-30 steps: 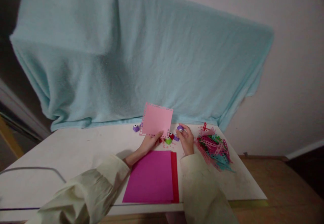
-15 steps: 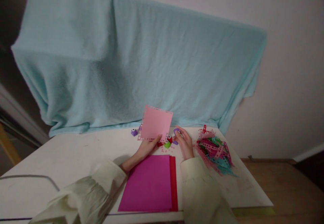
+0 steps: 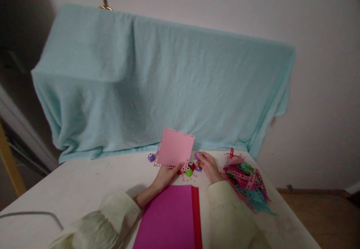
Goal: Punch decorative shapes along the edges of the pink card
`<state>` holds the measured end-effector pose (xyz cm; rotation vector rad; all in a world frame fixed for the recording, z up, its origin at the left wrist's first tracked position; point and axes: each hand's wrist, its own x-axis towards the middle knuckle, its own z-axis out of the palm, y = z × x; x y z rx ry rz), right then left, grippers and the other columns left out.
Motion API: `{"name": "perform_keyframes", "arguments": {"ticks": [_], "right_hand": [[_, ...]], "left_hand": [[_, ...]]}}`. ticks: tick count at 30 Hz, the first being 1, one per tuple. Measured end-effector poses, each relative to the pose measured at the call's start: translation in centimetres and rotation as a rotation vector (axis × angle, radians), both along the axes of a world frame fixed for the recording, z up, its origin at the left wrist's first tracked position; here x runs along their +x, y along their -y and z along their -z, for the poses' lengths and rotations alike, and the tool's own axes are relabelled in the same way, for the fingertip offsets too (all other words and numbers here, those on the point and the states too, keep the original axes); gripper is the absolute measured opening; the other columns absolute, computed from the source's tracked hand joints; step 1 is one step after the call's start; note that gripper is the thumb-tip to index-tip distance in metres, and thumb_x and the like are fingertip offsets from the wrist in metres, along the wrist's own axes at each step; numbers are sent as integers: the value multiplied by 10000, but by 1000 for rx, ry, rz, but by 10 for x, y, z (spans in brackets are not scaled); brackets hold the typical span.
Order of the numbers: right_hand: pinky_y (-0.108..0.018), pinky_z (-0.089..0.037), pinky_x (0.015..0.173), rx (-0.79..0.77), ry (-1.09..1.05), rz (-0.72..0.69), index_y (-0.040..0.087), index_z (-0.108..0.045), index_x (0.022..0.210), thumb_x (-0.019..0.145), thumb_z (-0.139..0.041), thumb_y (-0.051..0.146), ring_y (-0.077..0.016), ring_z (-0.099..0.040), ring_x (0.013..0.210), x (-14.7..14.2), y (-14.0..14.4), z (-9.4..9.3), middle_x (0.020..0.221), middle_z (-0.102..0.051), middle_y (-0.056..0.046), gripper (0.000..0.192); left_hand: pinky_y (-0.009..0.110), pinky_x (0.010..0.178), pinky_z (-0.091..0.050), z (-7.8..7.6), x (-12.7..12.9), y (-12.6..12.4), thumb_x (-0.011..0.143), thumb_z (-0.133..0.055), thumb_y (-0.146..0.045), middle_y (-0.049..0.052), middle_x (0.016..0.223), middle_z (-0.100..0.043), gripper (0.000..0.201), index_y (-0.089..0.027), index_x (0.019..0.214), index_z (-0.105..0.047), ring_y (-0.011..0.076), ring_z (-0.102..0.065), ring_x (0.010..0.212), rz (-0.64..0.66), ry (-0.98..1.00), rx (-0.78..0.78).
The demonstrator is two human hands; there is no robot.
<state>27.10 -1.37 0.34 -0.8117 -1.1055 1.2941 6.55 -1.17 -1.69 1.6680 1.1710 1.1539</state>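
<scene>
Nearest: purple sheet lay over a red sheet, bottom edges cut off by the frame; probably set close for easy reach. Pale sleeves hid parts of the table.

Beyond, left hand pinched the pink card by its lower edge, thumb in front; card tilted up off the table, likely so the hole-lined borders stayed free. Fingers behind it hidden. Right hand gripped a small purple piece, likely a punch, apart from the card; mostly covered by fingers, working end unclear.

Green piece and pink bits sat between the hands; a red piece was partly blocked. Punched strips were heaped to the right, seemingly out of the way, too tangled to count. Farthest: blue cloth, whatever it covered not visible.
</scene>
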Motion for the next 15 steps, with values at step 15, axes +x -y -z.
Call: {"name": "perform_keyframes", "arguments": {"ticks": [15], "right_hand": [[-156, -146, 278, -78, 169, -128, 201, -456, 848, 875, -539, 507, -42, -342, 274, -6, 17, 8, 556, -585, 35, 318]], "left_hand": [[244, 538, -384, 2, 0, 7, 856, -509, -489, 46, 712, -633, 408, -98, 876, -623, 163, -522, 598, 124, 149, -100]]}}
